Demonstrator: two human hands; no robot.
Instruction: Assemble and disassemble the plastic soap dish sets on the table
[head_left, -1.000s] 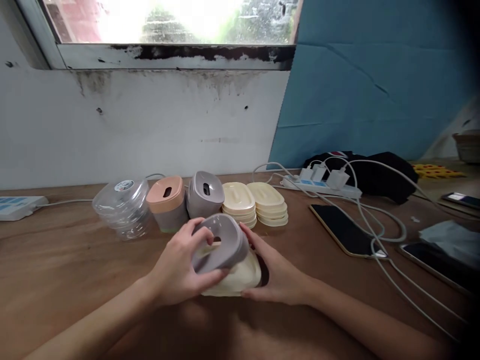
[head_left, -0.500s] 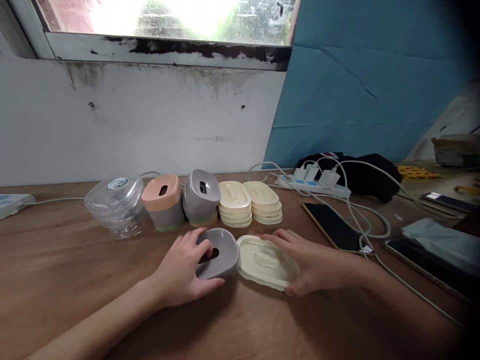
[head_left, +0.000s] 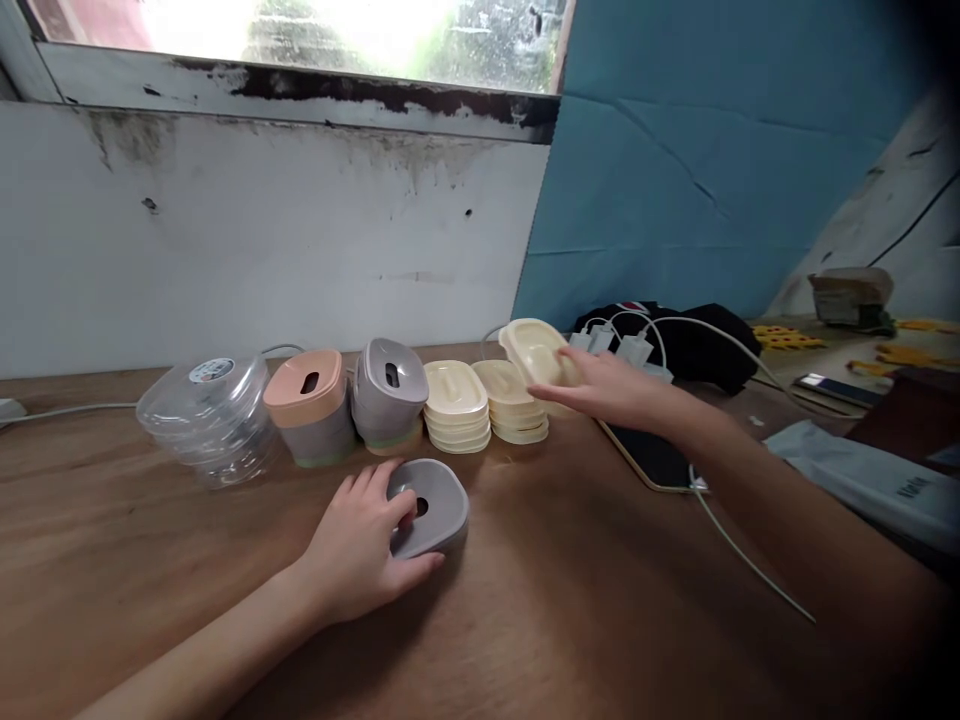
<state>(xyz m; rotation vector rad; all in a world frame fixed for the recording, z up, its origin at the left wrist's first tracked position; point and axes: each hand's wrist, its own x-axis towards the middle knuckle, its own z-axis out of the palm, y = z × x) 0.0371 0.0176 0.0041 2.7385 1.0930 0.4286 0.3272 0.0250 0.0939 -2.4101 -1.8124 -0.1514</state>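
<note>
My left hand [head_left: 369, 535] grips the near side of a grey plastic piece with a slot [head_left: 442, 503], which rests on the table; the index finger reaches to the slot. Raised and tilted in my right hand [head_left: 604, 383] is a cream plastic lid [head_left: 534, 348], close to the right-hand stack of cream lids [head_left: 517, 410]. Another cream lid stack [head_left: 456, 405] stands just left of that one. Farther left are nested grey pieces [head_left: 390, 385], a stack topped by a peach slotted piece [head_left: 306, 385], and nested clear plastic bowls [head_left: 214, 410] with a round label.
At the right lie a phone [head_left: 649, 460], a white cable [head_left: 739, 555], white chargers [head_left: 634, 348], a black cloth item [head_left: 705, 345] and a pale plastic packet [head_left: 862, 485]. The wall [head_left: 315, 240] and blue sheet [head_left: 622, 200] bound the table's back.
My right hand has lifted the cream lid off the table and carried it up and away, toward the stacks. My left hand stays on the grey piece. The view has shifted slightly right.
</note>
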